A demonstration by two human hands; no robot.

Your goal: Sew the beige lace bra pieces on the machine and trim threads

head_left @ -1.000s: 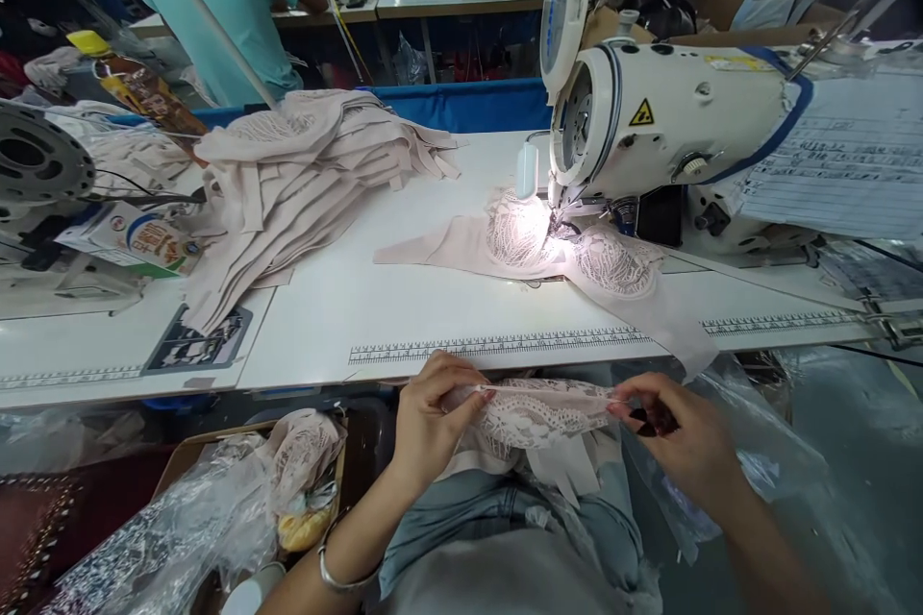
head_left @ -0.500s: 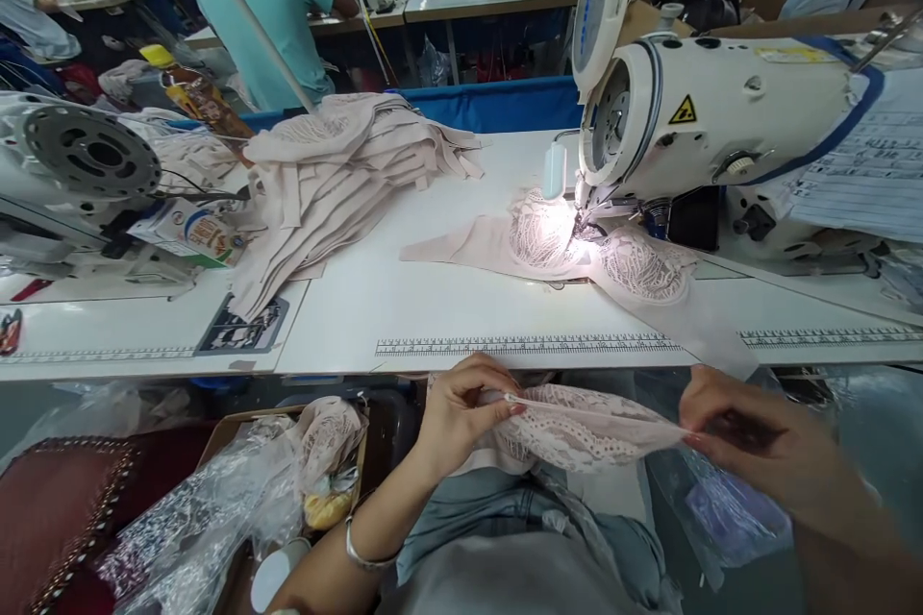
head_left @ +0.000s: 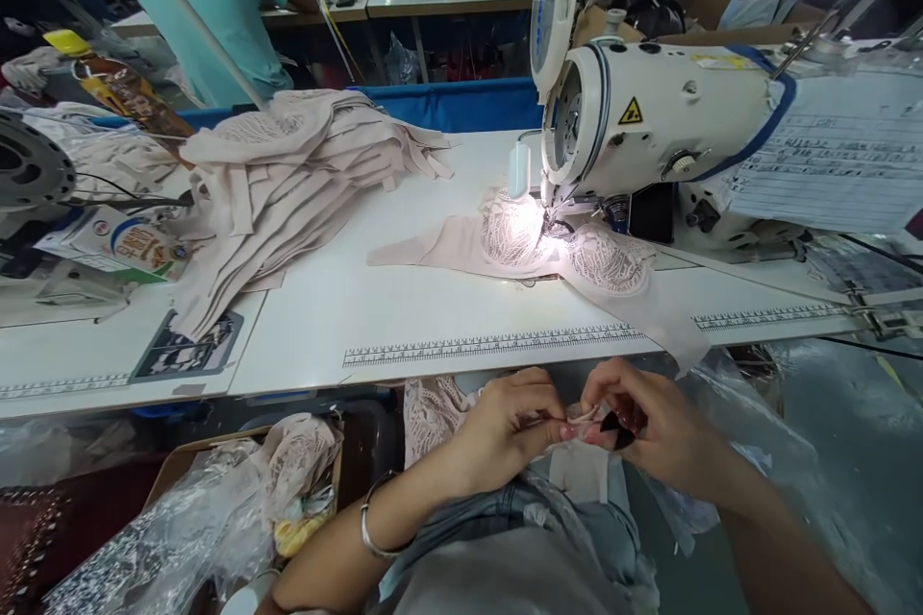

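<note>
Over my lap, just in front of the table edge, both hands meet at a pale pink lace bra (head_left: 436, 413). My left hand (head_left: 515, 428) pinches its edge, and the lace hangs to the left behind this hand. Close against it, the curled fingers of my right hand (head_left: 653, 423) hold a small black tool (head_left: 614, 430), whose kind is mostly hidden. The right fingertips are also at the bra's edge. Another pink lace bra (head_left: 610, 259) lies under the needle of the lit sewing machine (head_left: 663, 115), one wing drooping over the table edge.
A stack of pink bra pieces (head_left: 281, 183) lies on the white table (head_left: 404, 317), left of the machine. Further left are a drink bottle (head_left: 122, 91) and a carton (head_left: 119, 245). A box of plastic-wrapped goods (head_left: 237, 490) stands below. A person in teal (head_left: 206, 10) sits beyond.
My right hand has moved left to meet my left hand, and the bra edge stretched between them has slackened. The camera view has turned somewhat to the right.
</note>
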